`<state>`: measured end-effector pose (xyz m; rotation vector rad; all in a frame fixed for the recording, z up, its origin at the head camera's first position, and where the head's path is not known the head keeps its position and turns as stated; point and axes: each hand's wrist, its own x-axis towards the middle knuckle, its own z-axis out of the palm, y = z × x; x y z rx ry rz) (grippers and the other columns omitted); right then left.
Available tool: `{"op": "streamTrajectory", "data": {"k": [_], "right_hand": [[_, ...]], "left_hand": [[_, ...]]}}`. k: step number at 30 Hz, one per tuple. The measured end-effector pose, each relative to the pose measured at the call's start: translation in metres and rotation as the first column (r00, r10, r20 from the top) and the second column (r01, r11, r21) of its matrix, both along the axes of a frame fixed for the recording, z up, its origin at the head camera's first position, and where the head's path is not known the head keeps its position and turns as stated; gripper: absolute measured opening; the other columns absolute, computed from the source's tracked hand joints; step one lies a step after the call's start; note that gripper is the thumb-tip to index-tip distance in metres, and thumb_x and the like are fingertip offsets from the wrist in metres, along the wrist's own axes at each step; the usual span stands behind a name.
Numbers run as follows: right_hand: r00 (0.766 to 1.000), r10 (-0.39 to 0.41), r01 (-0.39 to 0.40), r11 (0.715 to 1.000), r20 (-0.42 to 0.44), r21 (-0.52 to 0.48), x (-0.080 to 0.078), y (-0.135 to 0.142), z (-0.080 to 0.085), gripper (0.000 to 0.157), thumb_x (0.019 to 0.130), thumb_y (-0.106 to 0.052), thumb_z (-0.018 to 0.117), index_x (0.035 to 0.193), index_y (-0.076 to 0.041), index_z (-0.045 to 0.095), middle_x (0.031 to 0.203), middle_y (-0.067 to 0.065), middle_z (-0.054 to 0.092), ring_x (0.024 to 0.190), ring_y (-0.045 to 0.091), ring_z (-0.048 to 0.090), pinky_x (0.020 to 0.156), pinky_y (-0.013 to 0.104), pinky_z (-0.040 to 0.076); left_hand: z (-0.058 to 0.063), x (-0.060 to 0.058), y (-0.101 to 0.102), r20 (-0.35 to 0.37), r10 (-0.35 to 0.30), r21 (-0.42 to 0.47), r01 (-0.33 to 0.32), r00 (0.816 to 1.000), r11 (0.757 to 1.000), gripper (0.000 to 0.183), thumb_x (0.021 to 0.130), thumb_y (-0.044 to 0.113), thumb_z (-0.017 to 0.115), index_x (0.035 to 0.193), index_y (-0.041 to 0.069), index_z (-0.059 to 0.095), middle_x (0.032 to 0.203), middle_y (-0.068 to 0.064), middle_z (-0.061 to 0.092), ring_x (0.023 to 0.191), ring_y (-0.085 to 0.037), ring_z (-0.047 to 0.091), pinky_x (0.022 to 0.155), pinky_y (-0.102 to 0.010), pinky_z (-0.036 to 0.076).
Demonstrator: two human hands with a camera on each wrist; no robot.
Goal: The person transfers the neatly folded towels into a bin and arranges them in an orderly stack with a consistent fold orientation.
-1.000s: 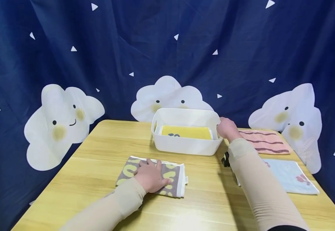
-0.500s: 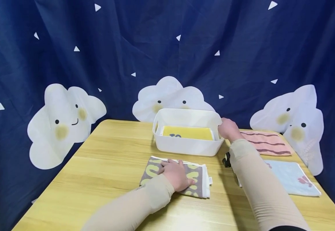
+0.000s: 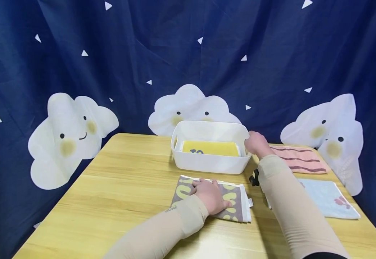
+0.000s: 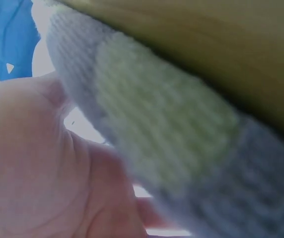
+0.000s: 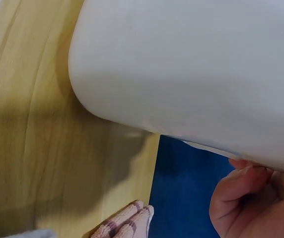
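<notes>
My left hand (image 3: 210, 197) lies with spread fingers on top of a folded grey towel (image 3: 182, 189) with yellow shapes and a white edge, flat on the table in front of the basket. Close up in the left wrist view, the same towel's grey and yellow pile (image 4: 157, 109) fills the middle beside the palm. At the right end of the white plastic basket (image 3: 207, 163), my right hand (image 3: 257, 144) grips the handle; curled fingers (image 5: 244, 186) show there in the right wrist view. A folded yellow towel (image 3: 220, 148) with grey-blue marks lies inside the basket.
On the right of the table (image 3: 110, 180), a pink striped towel (image 3: 299, 160) lies behind a pale blue towel (image 3: 327, 198), which my right forearm partly covers. A dark blue curtain (image 3: 126, 54) with white clouds hangs behind the table.
My left hand has slid the grey and yellow towel to the right along the table, to just in front of the basket. My right hand has stayed on the basket's handle.
</notes>
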<state>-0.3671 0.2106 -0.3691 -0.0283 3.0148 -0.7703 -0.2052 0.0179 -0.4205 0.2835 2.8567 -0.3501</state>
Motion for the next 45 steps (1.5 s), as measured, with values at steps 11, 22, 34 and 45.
{"op": "streamTrajectory", "data": {"k": [11,22,34,45], "right_hand": [[0.999,0.002,0.014,0.931,0.043,-0.364,0.023,0.025,-0.001,0.045,0.101,-0.030,0.028,0.132,-0.003,0.045,0.110,0.021,0.049,0.081,0.030,0.054,0.068,0.042,0.051],[0.982,0.181,-0.160,0.947,0.049,-0.280,0.095,0.039,-0.024,0.029,0.098,-0.023,0.044,0.112,0.000,0.055,0.077,0.014,0.055,0.054,0.022,0.051,0.048,0.035,0.044],[0.935,0.308,-0.279,0.945,0.175,-0.173,0.129,0.024,-0.031,0.018,0.091,-0.027,0.061,0.099,-0.011,0.062,0.071,0.007,0.056,0.055,0.020,0.052,0.050,0.035,0.046],[0.917,0.349,-0.359,0.933,0.193,0.019,0.131,0.009,-0.041,0.019,0.079,-0.033,0.074,0.083,-0.019,0.062,0.071,-0.005,0.054,0.062,0.014,0.046,0.062,0.037,0.038]], "left_hand": [[-0.005,-0.007,-0.014,-0.028,-0.069,0.046,0.070,0.997,0.996,0.097,0.074,0.085,0.034,0.146,0.020,0.033,0.130,-0.018,0.053,0.117,-0.041,0.049,0.079,-0.051,0.048],[0.007,-0.011,-0.081,-0.101,-0.231,0.359,0.252,0.968,0.899,0.065,0.082,0.062,0.056,0.123,0.011,0.055,0.105,0.000,0.062,0.092,-0.019,0.059,0.076,-0.040,0.045],[0.021,-0.023,-0.146,-0.129,-0.083,0.436,0.132,0.988,0.890,0.054,0.083,0.055,0.059,0.113,0.010,0.063,0.103,-0.002,0.061,0.091,-0.021,0.059,0.075,-0.042,0.047],[0.013,-0.023,-0.161,0.072,-0.020,0.486,-0.018,0.997,0.874,0.039,0.070,0.047,0.075,0.060,0.017,0.052,0.054,0.003,0.046,0.050,-0.015,0.044,0.049,-0.033,0.037]]}}
